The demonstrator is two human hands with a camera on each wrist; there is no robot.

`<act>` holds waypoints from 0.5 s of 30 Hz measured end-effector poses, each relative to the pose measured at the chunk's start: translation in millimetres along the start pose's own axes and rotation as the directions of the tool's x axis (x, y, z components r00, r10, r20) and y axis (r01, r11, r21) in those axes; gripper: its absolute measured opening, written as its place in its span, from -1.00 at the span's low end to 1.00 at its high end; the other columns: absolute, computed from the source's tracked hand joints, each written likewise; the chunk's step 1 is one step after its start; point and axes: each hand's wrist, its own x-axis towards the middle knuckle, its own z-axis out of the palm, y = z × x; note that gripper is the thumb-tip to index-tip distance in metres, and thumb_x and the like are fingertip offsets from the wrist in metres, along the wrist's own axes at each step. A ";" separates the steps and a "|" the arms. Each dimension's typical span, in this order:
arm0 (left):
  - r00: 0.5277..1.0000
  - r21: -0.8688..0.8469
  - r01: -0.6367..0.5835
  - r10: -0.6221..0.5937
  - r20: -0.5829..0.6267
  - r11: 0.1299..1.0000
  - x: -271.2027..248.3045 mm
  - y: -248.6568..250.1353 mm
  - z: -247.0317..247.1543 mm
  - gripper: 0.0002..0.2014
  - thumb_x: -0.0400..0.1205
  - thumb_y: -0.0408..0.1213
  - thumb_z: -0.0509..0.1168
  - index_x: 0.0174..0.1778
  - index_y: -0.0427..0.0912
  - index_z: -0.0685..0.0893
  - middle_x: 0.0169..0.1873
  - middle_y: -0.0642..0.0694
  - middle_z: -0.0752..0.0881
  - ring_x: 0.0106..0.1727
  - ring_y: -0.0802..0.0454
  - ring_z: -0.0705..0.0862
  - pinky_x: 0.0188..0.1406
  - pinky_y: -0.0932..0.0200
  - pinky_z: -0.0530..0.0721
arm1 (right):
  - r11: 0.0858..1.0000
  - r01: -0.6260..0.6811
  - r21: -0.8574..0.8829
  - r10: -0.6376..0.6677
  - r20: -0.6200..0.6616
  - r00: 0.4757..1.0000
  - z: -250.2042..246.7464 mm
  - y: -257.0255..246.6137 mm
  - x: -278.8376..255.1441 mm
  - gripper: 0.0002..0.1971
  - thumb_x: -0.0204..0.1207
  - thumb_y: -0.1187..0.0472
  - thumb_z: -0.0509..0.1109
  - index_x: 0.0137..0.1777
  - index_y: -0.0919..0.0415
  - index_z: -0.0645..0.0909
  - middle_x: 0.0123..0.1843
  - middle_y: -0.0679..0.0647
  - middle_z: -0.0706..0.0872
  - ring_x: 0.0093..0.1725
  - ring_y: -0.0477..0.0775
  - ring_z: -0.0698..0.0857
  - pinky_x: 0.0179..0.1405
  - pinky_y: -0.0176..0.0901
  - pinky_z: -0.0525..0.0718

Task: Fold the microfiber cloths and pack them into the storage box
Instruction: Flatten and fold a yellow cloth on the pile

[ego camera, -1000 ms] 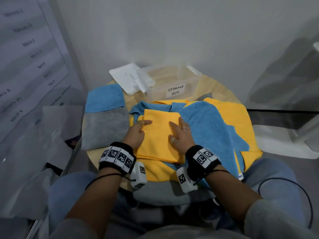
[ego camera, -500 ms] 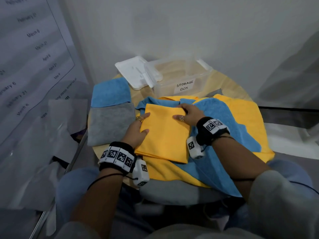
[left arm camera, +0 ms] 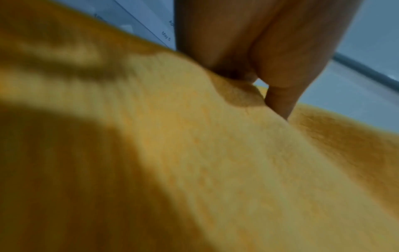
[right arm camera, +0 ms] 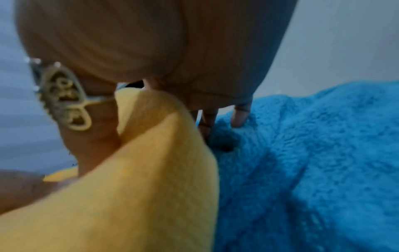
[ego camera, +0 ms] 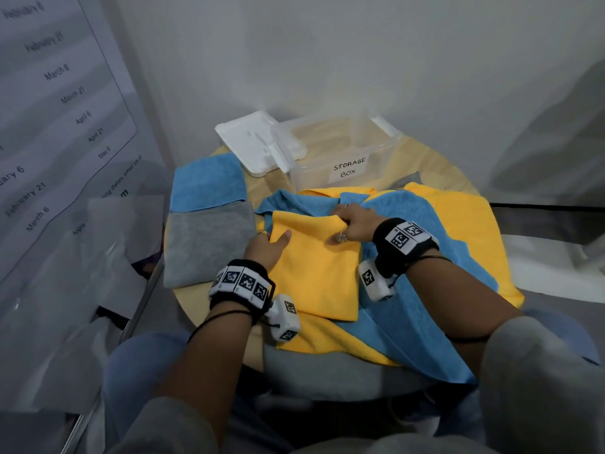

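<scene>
From the head view, the folded yellow microfiber cloth [ego camera: 316,267] is pinned by the flat left hand [ego camera: 266,249] and pinched at its far corner by the right hand [ego camera: 355,224], before the clear plastic storage box [ego camera: 340,152]. At the right wrist, the yellow fold is held between thumb and fingers [right arm camera: 207,122].

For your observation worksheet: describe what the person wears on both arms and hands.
Each wrist carries a black band with white square-coded markers and a white camera block. Thin black cords loop round both forearms. Grey sleeves are pushed up. The left hand has a gold ring; the right hand has ornate rings.
</scene>
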 end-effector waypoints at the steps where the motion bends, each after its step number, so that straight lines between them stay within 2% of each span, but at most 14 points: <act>1: 1.000 -0.017 -0.023 0.023 -0.006 1.000 0.9 3.3 0.2 -0.46 0.62 0.08 0.24 0.34 -0.29 0.51 0.28 -0.23 0.61 0.30 -0.23 0.57 0.30 -0.06 0.54 | 0.996 -0.021 -0.088 0.020 -0.012 1.000 0.1 0.8 -1.9 -0.53 0.35 -0.08 0.53 0.21 0.12 0.61 0.33 0.04 0.54 0.40 0.14 0.44 0.45 0.17 0.25; 3: 0.998 -0.020 -0.064 0.064 -0.012 0.998 -0.3 9.6 -0.1 -0.54 0.66 -0.04 0.24 0.35 -0.31 0.49 0.27 -0.22 0.60 0.30 -0.22 0.57 0.24 0.01 0.52 | 0.996 -0.003 -0.086 0.001 -0.024 1.000 -3.0 3.2 -8.0 -0.51 0.32 -0.09 0.56 0.15 0.20 0.65 0.34 0.08 0.52 0.38 0.18 0.46 0.42 0.17 0.35; 5: 0.994 -0.007 -0.111 0.111 -0.003 0.994 -2.4 12.6 -2.3 -0.56 0.68 -0.12 0.23 0.40 -0.29 0.44 0.32 -0.24 0.57 0.33 -0.22 0.54 0.26 -0.01 0.48 | 0.999 0.038 -0.008 -0.039 -0.053 0.998 -9.4 7.4 -17.1 -0.64 0.28 -0.02 0.61 -0.12 0.24 0.66 0.16 0.15 0.55 0.19 0.20 0.56 0.23 0.10 0.52; 7: 0.987 -0.012 -0.157 0.158 0.027 0.987 -6.2 12.8 -5.5 -0.53 0.69 -0.19 0.21 0.50 -0.23 0.34 0.41 -0.24 0.50 0.41 -0.20 0.48 0.36 -0.02 0.42 | 0.998 0.057 -0.006 -0.057 -0.090 0.994 -16.4 12.5 -29.1 -0.68 0.26 0.02 0.64 -0.36 0.11 0.53 -0.02 0.12 0.51 0.00 0.14 0.54 0.02 -0.04 0.50; 8: 0.983 -0.013 -0.176 0.176 0.053 0.984 -7.5 12.4 -6.2 -0.50 0.69 -0.22 0.20 0.55 -0.20 0.27 0.46 -0.21 0.45 0.46 -0.18 0.44 0.41 -0.01 0.38 | 0.998 0.058 -0.007 -0.059 -0.111 0.992 -18.2 14.2 -35.0 -0.65 0.24 0.02 0.65 -0.38 0.08 0.48 -0.04 0.10 0.49 -0.02 0.11 0.51 -0.03 -0.10 0.45; 10: 0.979 -0.011 -0.181 0.181 0.097 0.983 -10.1 14.6 -6.4 -0.46 0.70 -0.26 0.19 0.60 -0.14 0.19 0.50 -0.17 0.40 0.51 -0.17 0.38 0.45 0.01 0.34 | 0.997 0.080 -0.006 -0.080 -0.171 0.982 -16.6 17.4 -44.8 -0.64 0.19 0.02 0.67 -0.26 0.12 0.53 0.09 0.08 0.45 0.02 0.06 0.47 -0.02 -0.17 0.40; 12: 0.979 -0.084 -0.156 0.165 0.118 0.984 -9.7 17.4 -3.3 -0.53 0.69 -0.26 0.19 0.53 -0.11 0.29 0.38 -0.17 0.49 0.48 -0.19 0.42 0.39 0.00 0.40 | 0.997 0.074 -0.004 -0.073 -0.205 0.976 -10.5 21.8 -49.3 -0.57 0.18 0.04 0.68 -0.03 0.19 0.63 0.25 0.11 0.37 0.10 0.05 0.44 0.05 -0.20 0.40; 14: 0.981 -0.143 -0.107 0.128 0.144 0.984 -11.1 23.3 1.2 -0.62 0.69 -0.13 0.20 0.40 -0.12 0.40 0.25 -0.12 0.54 0.42 -0.18 0.48 0.32 -0.01 0.47 | 1.000 0.009 -0.018 -0.011 -0.138 0.990 -3.8 26.7 -49.3 -0.36 0.20 0.02 0.66 0.25 0.27 0.59 0.36 0.15 0.34 0.24 0.12 0.45 0.20 -0.15 0.46; 15: 0.983 -0.100 -0.097 0.111 0.148 0.990 -12.9 27.0 3.1 -0.55 0.69 -0.02 0.16 0.42 -0.19 0.39 0.26 -0.11 0.52 0.42 -0.15 0.47 0.31 0.00 0.46 | 0.998 -0.036 -0.053 0.031 -0.093 0.995 -0.8 29.8 -48.3 -0.27 0.22 0.00 0.65 0.36 0.27 0.53 0.38 0.16 0.33 0.31 0.15 0.44 0.29 -0.11 0.47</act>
